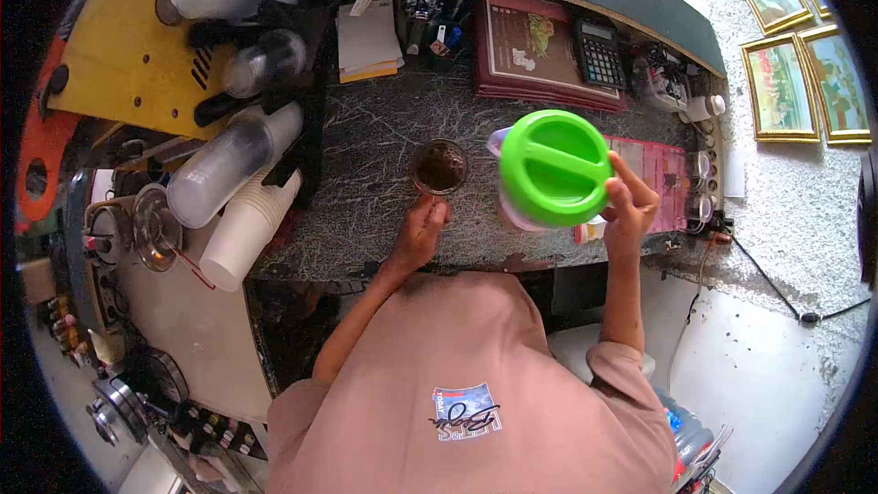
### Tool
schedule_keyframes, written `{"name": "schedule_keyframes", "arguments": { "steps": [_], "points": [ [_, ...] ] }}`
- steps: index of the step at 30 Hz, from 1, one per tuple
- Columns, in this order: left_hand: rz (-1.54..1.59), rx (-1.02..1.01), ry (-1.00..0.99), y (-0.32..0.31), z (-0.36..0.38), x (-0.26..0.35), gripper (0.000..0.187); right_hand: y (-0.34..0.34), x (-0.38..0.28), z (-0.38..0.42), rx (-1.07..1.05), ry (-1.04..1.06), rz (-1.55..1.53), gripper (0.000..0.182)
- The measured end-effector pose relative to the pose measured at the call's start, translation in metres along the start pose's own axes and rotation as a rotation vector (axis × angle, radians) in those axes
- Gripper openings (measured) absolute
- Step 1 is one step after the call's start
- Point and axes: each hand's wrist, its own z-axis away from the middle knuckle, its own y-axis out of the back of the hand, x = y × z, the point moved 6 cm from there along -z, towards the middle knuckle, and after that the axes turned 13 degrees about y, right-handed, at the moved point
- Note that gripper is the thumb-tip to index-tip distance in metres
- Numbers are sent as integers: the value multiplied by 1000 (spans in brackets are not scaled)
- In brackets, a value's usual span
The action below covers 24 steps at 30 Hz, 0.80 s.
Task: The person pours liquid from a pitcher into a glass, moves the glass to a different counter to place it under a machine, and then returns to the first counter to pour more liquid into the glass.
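Observation:
My left hand (pixel 422 230) is closed on a small clear glass mug (pixel 440 167) at its near side. Something dark brown fills part of the mug, which is over the dark scratched counter (pixel 366 155). On the right, my right hand (pixel 631 203) grips a pitcher with a bright green lid (pixel 555 167) by its right side. The pitcher is held up beside the mug, its pale spout (pixel 497 141) facing left toward it. Most of the pitcher's body is hidden under the lid, and its handle is largely covered by my fingers.
Stacked paper cups (pixel 247 233) and clear plastic cups (pixel 233 165) stick out on the left. Dark red menu folders (pixel 540 46), a calculator (pixel 600 55) and papers (pixel 368 37) lie along the back. A pink sheet (pixel 654 178) is at the right, near a cable (pixel 764 274).

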Motion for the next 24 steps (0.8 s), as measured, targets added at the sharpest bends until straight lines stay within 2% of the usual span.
{"name": "schedule_keyframes", "arguments": {
  "steps": [1, 3, 5, 7, 11, 12, 13, 15, 16, 18, 19, 21, 22, 24],
  "points": [
    [16, 0, -17, 0, 0, 3, 27, 3, 3, 2, 7, -1, -4, 42],
    [24, -7, -32, -1, 1, 11, 30, 32, 16, 12, 402, 79, -94, 36],
    [69, 21, 41, -2, 3, 16, 33, 61, 28, 15, 460, 154, -90, 34],
    [47, 4, 22, -1, 1, 5, 34, 82, 30, 21, 593, 74, -146, 32],
    [60, -14, -29, -1, 0, 6, 36, 117, 45, 16, 724, 135, -35, 32],
    [57, -16, -32, 0, 0, 6, 36, 117, 37, 9, 696, 324, 369, 33],
    [38, -16, -10, 0, 0, 4, 37, 121, 41, 7, 699, 324, 366, 33],
    [17, -13, 10, 1, -1, 5, 39, 126, 55, 6, 836, 108, 118, 34],
    [20, -18, 9, 1, 0, 8, 40, 134, 67, 3, 835, 107, 114, 34],
    [22, -17, 14, 1, 1, 10, 41, 153, 81, 0, 864, 326, 108, 33],
    [6, -16, 7, 1, 0, 10, 42, 157, 86, 2, 862, 321, 105, 33],
    [-15, -11, 3, 2, 0, 12, 43, 158, 85, 5, 795, 383, 283, 35],
    [-23, -11, 6, 2, 0, 13, 42, 150, 75, 5, 794, 377, 281, 35],
    [-33, -9, 18, 2, 2, 11, 41, 134, 49, 10, 852, 322, 481, 33]
  ]
}}
